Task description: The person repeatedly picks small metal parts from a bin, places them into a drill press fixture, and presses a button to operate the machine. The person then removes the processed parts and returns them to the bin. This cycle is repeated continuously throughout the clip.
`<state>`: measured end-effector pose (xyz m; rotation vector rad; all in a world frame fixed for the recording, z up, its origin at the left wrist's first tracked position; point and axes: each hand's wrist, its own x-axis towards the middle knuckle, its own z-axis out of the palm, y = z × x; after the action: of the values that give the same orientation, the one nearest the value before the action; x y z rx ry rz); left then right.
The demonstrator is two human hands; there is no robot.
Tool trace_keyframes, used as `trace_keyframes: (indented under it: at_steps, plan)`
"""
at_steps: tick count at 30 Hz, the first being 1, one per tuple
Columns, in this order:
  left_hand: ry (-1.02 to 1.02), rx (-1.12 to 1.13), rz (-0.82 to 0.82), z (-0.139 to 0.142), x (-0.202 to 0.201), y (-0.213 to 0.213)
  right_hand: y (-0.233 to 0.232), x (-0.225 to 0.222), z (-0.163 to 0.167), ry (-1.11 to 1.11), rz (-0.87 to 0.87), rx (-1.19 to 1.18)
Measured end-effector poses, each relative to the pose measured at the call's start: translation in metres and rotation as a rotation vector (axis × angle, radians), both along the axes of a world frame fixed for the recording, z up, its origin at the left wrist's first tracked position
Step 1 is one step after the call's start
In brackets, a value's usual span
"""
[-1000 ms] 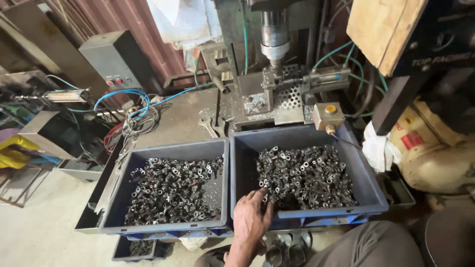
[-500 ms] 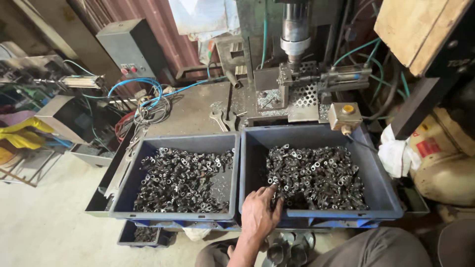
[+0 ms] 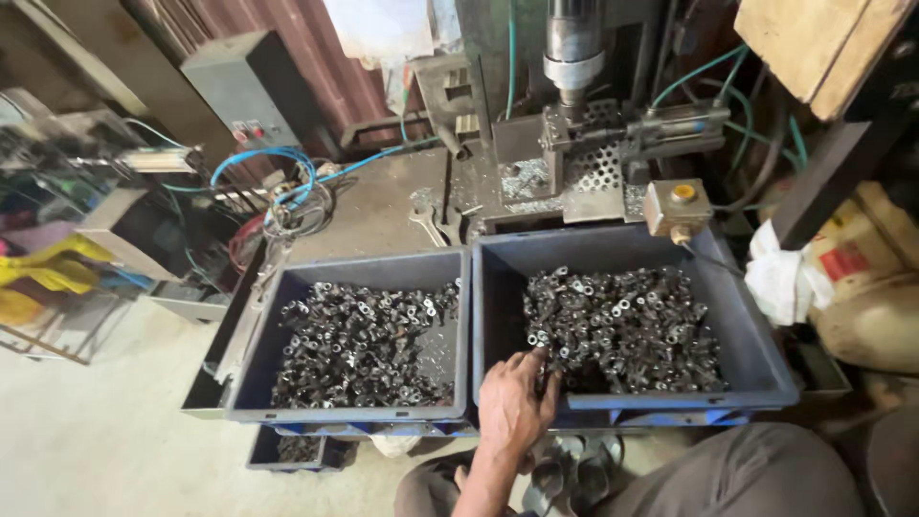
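Nearest: one hand [image 3: 514, 402], back up, forearm rising from the lower edge, fingers [image 3: 538, 364] stretched forward over the near wall of the right bin [image 3: 766, 369] and touching the near-left edge of its heap of small dark metal rings [image 3: 617, 325]; whether the grip holds a piece cannot be told, and which hand it is cannot be told; the other hand is out of view. Two blue-grey plastic bins side by side, walls touching; left bin [image 3: 278, 316] also holds a heap of rings [image 3: 369, 340]. One smaller tray [image 3: 292, 448] of like parts beneath the left bin. Right, beside the right bin: one white cloth [image 3: 780, 278], then one tan sack [image 3: 866, 287] with a red rectangular label [image 3: 844, 258]. Behind the bins: steel worktop [image 3: 378, 206], one small box with yellow button [image 3: 678, 204], press column [image 3: 574, 48]. Far left: one grey control box [image 3: 239, 91] with small red buttons
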<state>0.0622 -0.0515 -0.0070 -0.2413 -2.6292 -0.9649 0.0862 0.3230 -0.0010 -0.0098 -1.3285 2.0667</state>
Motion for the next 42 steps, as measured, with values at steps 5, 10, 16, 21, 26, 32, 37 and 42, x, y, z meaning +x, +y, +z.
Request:
trace_keyframes:
  at_steps: [5, 10, 16, 21, 26, 32, 37, 42]
  plan:
    - [0.063, 0.038, 0.025, 0.005, 0.000, -0.004, -0.020, -0.004, -0.020, -0.005, 0.034, 0.009]
    - [0.004, 0.024, -0.019, 0.006, 0.005, -0.014, -0.034, -0.026, -0.008, -0.059, 0.132, 0.033]
    - [0.195, 0.320, -0.162, 0.011, 0.044, -0.016, -0.140, -0.039, -0.048, -0.328, 0.442, 0.099]
    - [0.127, 0.215, -0.195, 0.015, 0.082, -0.035, -0.221, -0.023, -0.070, -0.487, 0.699, 0.132]
    - [0.137, -0.016, -0.016, 0.009, 0.082, -0.072, -0.287, -0.015, -0.053, -0.398, 0.914, 0.218]
    - [0.231, 0.127, 0.220, -0.009, 0.079, -0.130, -0.337, -0.011, -0.011, -0.424, 1.077, 0.387]
    - [0.190, 0.430, 0.659, -0.006, 0.049, -0.211, -0.414, -0.069, 0.007, -0.244, 1.016, 0.895]
    - [0.259, 0.160, 0.667, -0.009, 0.022, -0.241, -0.494, -0.125, -0.047, -0.289, 0.819, 1.676]
